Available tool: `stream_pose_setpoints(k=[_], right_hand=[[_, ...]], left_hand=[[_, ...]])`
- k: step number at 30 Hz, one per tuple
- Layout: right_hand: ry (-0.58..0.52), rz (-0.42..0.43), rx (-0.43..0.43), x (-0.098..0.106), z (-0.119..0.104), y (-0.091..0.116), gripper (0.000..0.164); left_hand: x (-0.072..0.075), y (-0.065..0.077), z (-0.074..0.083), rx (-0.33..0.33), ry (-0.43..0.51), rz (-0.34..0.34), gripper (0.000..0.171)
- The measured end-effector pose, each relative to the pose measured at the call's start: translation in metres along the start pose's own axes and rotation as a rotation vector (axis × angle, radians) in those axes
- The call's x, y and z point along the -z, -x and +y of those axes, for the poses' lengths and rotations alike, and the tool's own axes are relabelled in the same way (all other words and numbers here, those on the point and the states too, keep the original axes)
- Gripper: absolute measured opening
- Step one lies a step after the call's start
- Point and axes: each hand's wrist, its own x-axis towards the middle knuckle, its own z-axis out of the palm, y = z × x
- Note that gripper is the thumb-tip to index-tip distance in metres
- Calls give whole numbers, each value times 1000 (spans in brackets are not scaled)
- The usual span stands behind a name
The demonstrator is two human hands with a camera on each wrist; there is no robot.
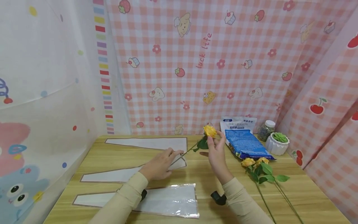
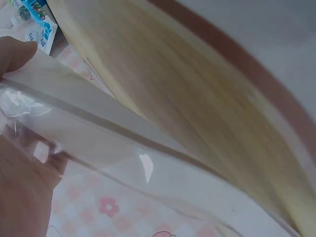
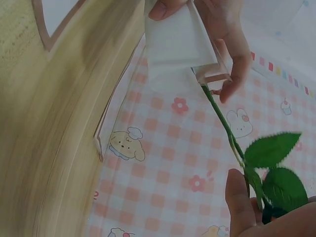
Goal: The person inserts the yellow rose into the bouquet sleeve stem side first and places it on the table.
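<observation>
Head view: the right hand pinches a yellow artificial-looking rose with a thin green stem just below its bloom, beside the leaves. Down and left along the stem, the left hand grips a long tapered clear-and-white film sleeve with a brown edge, its mouth spread; the stem's lower end reaches into that mouth.

This looks like the feeding-in step. Next, I judge, the mouth must be kept apart while the rose slides deeper without its leaves snagging.

The right forearm rises from lower right, thumb and fingers pointing up; the left comes from lower left, back of the hand uppermost.

Beyond and nearer than the gripped sleeve lie a far flat sleeve and a near flat sleeve. Right of the grip are two loose yellow roses and a blue-and-white plastic pouch.
</observation>
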Motion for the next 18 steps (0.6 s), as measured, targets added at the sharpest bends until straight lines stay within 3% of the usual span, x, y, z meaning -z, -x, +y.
stream_pose_setpoints(k=[9,18], right_hand=[[-17,28,-31,2,1,-3,41],[31,24,-25,5,3,-1,28]], left_hand=[[1,1,-1,77,108,-47,95],[1,2,-5,95,165,-35,99]])
